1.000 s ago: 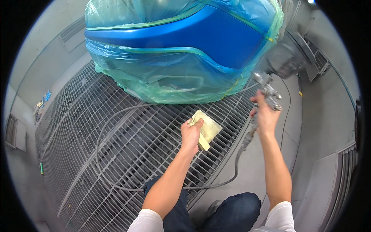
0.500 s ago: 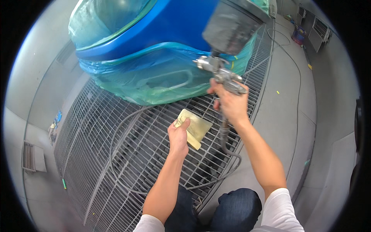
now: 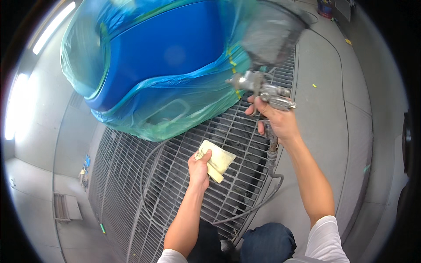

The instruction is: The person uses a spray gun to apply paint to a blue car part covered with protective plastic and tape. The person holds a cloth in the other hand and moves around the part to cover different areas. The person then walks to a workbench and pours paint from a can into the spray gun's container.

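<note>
My right hand (image 3: 280,120) is wrapped round the handle of a metal spray gun (image 3: 263,90), with a grey paint cup (image 3: 274,37) on top. Its nozzle points left, toward a glossy blue panel (image 3: 169,44) framed by translucent green-blue masking film (image 3: 171,116). Between nozzle and film a small gap seems to show. Lower down, my left hand (image 3: 199,171) pinches a folded pale yellow cloth (image 3: 219,162), thumb on top, held above the floor grating. Part of the right fingers is hidden behind the gun's grip.
A grey air hose (image 3: 263,204) hangs from the gun's handle and loops across the metal floor grating (image 3: 175,184). Another thin hose (image 3: 344,87) runs along the grey floor at right. A dark bucket (image 3: 324,8) stands at the far right, and bright lights (image 3: 19,105) line the left wall.
The view has shifted, showing more of the blue panel and the lights at left. The spray gun sits slightly lower and further right in view; both hands keep their holds.
</note>
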{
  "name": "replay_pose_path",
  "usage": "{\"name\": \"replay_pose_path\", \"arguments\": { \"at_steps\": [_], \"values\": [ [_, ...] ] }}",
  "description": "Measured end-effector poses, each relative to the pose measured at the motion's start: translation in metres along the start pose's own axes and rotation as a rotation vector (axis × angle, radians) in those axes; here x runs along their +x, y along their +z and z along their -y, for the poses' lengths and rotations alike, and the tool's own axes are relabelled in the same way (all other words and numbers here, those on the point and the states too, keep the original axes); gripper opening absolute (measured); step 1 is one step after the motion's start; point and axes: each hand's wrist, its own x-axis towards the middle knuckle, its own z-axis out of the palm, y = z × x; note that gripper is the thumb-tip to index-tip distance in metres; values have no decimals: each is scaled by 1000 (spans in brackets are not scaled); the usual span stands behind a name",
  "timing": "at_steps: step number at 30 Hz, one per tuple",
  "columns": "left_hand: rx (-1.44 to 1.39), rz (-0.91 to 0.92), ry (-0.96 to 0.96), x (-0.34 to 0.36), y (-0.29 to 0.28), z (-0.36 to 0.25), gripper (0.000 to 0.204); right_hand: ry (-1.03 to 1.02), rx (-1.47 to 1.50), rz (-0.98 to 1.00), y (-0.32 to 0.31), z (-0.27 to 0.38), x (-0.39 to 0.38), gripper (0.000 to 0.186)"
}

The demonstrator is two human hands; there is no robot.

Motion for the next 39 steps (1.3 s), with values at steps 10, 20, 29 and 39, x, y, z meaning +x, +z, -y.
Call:
{"name": "replay_pose_path", "arguments": {
  "at_steps": [10,20,29,39],
  "values": [
    [119,-4,41,-7,15,8,17,145,-127,-369,-36,16,58,25],
    [113,-16,23,1,25,15,17,-114,315,-66,-13,101,136,28],
    [87,17,39,1,20,10,15,230,74,-283,-46,51,84,26],
    [91,119,46,13,15,24,7,11,-428,-269,31,53,10,21]
  ]
}}
